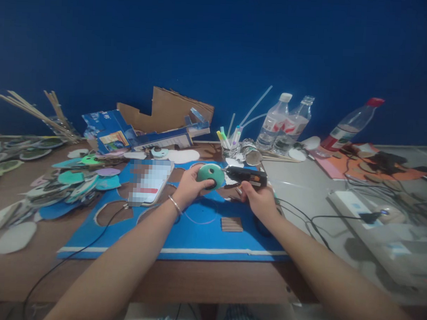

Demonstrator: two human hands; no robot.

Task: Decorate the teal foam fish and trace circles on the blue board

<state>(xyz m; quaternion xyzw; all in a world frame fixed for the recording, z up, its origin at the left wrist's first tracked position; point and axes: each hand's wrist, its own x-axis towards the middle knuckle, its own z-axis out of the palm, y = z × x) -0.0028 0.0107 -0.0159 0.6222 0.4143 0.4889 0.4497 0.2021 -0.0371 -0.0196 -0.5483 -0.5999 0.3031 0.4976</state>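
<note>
My left hand (193,183) is closed on a round green disc (210,173) that has dark spots on it, held above a blue sheet (199,242). In my right hand (259,196) is a black glue gun (247,176), its nozzle pointing left at the right edge of the disc. Whether the tip touches the disc cannot be made out. Below the hands, a small piece of corrugated cardboard (232,224) lies on the sheet. Round holes are cut in the sheet, and a phone (156,182) rests on its upper left part.
Many cut-out shapes (71,177) are piled at the left. Cardboard (176,110), a cup of markers (230,142) and plastic bottles (271,122) stand at the back. A power strip (356,208) with cables is at the right; a cable runs from there toward my right hand.
</note>
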